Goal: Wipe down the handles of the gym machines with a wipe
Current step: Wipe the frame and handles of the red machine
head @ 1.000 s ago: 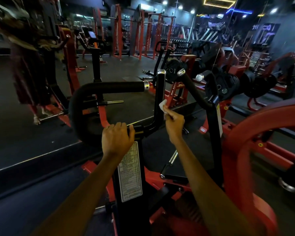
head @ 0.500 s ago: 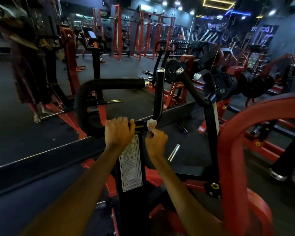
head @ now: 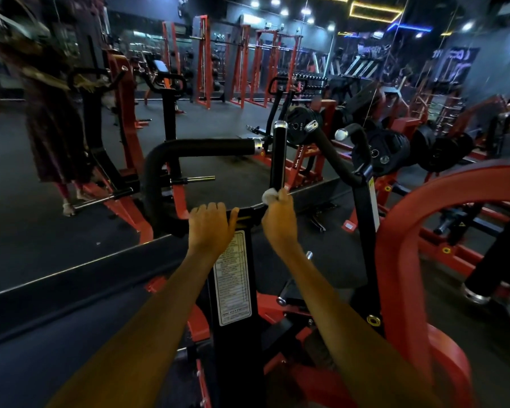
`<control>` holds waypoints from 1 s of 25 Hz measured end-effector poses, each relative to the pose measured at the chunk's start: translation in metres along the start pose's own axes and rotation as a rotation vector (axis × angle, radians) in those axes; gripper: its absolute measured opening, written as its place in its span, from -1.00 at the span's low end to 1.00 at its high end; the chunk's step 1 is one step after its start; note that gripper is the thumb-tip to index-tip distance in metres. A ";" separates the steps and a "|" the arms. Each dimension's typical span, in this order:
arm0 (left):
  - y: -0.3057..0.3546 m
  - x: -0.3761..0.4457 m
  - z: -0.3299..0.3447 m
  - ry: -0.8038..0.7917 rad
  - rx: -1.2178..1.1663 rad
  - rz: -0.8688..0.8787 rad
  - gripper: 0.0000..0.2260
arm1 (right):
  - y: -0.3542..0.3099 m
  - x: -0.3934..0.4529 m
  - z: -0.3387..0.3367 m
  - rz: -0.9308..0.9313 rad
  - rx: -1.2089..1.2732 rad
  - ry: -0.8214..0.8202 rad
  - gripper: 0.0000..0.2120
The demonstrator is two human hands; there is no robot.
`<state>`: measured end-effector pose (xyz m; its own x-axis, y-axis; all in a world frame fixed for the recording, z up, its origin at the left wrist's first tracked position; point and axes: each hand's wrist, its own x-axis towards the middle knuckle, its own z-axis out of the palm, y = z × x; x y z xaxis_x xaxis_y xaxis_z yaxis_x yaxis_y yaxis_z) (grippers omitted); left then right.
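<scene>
A dim gym floor [head: 56, 245] of dark matting stretches away beyond both hands, crowded with red racks [head: 206, 60] and plate-loaded machines. To the right of the right hand a thick red frame arch [head: 424, 207] curves up and over, and past it, further off, sit stacks of black weight plates [head: 392, 151]. Far to the left of the left hand a blurred person [head: 50, 119] stands beside another red and black machine.

Directly under the hands rises the black machine post [head: 236, 348], carrying a white instruction label [head: 231, 278] just below the left wrist. From the post's top a padded black handle [head: 200, 148] loops up and over to the left, above the left hand. An upright black handle [head: 278, 154] with a silver end cap stands straight up from just above the right hand.

The left hand [head: 211, 228] is curled over the crossbar at the top of the post, fingers wrapped across it. The right hand [head: 278, 220] pinches a small white wipe [head: 269, 195] between fingertips and thumb, holding it against the foot of the upright handle.
</scene>
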<state>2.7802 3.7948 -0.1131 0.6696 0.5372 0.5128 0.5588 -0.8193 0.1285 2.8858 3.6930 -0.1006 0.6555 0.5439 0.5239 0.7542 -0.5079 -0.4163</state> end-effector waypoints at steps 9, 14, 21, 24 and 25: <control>-0.003 -0.002 -0.001 0.005 -0.049 0.023 -0.60 | 0.007 -0.003 -0.005 -0.013 0.188 0.018 -0.78; -0.002 -0.001 0.000 0.015 -0.038 0.025 -0.60 | 0.000 -0.030 0.018 0.063 0.459 0.054 -0.84; -0.005 -0.002 0.004 0.061 -0.057 0.044 -0.60 | -0.001 -0.029 0.035 1.030 1.733 0.017 -0.78; -0.006 -0.001 0.007 0.123 -0.056 0.060 -0.60 | 0.004 -0.017 0.036 1.017 1.872 0.047 -0.80; -0.006 -0.001 0.009 0.138 -0.056 0.065 -0.60 | 0.008 -0.015 0.037 1.001 1.914 0.075 -0.83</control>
<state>2.7806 3.8015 -0.1217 0.6276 0.4530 0.6332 0.4859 -0.8633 0.1360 2.8831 3.7059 -0.1396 0.7862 0.5484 -0.2848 -0.6085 0.6068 -0.5113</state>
